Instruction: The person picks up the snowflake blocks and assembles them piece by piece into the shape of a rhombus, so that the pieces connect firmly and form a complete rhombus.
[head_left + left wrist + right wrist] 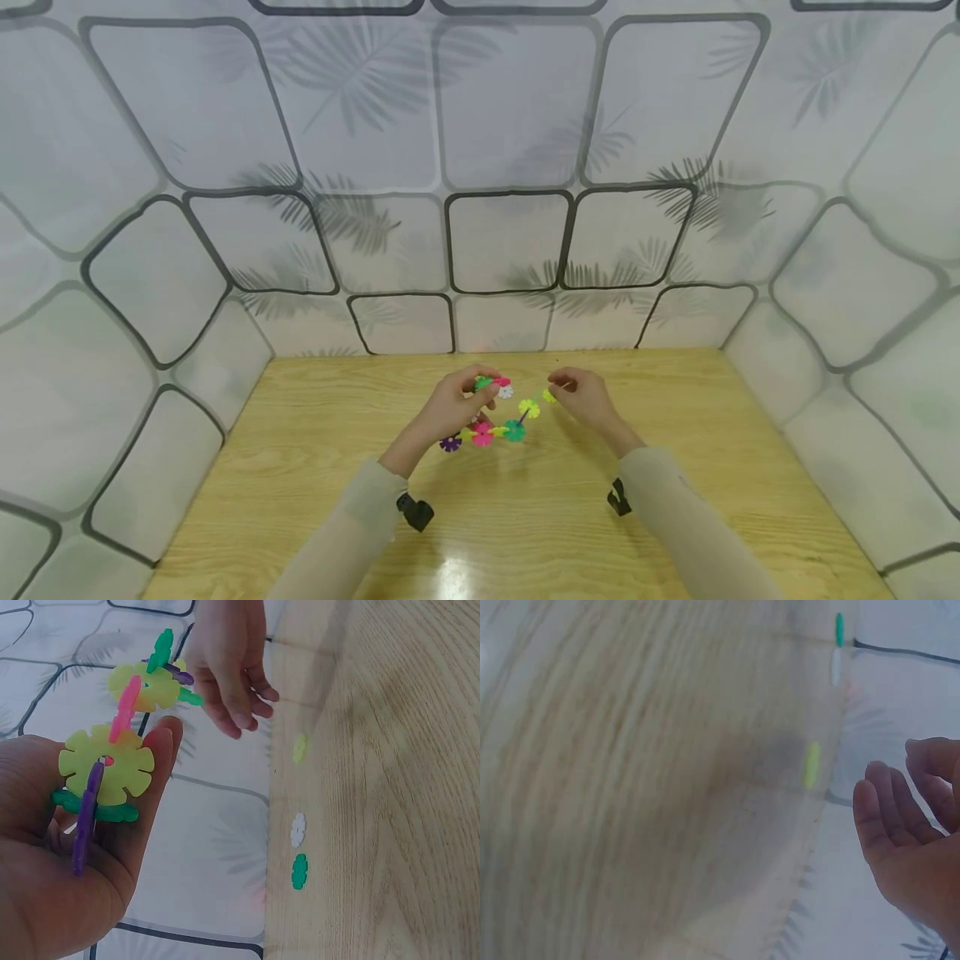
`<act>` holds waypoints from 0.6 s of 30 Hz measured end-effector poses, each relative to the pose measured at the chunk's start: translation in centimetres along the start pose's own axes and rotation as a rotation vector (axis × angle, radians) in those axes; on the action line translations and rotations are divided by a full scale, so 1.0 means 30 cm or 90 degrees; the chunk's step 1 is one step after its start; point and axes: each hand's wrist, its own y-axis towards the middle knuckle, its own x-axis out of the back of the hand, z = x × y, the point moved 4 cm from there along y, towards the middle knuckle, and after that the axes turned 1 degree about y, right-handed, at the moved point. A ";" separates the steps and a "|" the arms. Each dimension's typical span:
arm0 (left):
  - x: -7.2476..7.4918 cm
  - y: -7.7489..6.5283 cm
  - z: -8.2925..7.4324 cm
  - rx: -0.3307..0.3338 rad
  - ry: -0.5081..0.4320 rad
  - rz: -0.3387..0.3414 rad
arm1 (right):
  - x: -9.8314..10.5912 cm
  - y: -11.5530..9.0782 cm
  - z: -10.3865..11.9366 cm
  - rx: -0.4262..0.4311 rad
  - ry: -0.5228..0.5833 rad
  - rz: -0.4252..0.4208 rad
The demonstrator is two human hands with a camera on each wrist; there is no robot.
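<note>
My left hand (459,398) grips a chain of interlocking plastic flower discs (105,765), joined edge to edge in yellow, pink, green and purple. Part of the chain sits between thumb and fingers and is hidden. The rest reaches out to the right, a pink disc (482,434) and a green disc (513,431) showing in the head view. Nothing is in my right hand (915,832), whose fingers are loosely bent. A loose yellow disc (811,765) lies on the table close to it.
A loose white disc (298,830) and green disc (300,871) lie in line with the yellow one near the wooden table's (315,500) far edge. Patterned fabric walls (510,242) enclose the back and both sides.
</note>
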 end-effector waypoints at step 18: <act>0.007 -0.003 -0.011 -0.032 -0.028 0.003 | -0.071 0.019 -0.152 -0.063 -0.046 0.016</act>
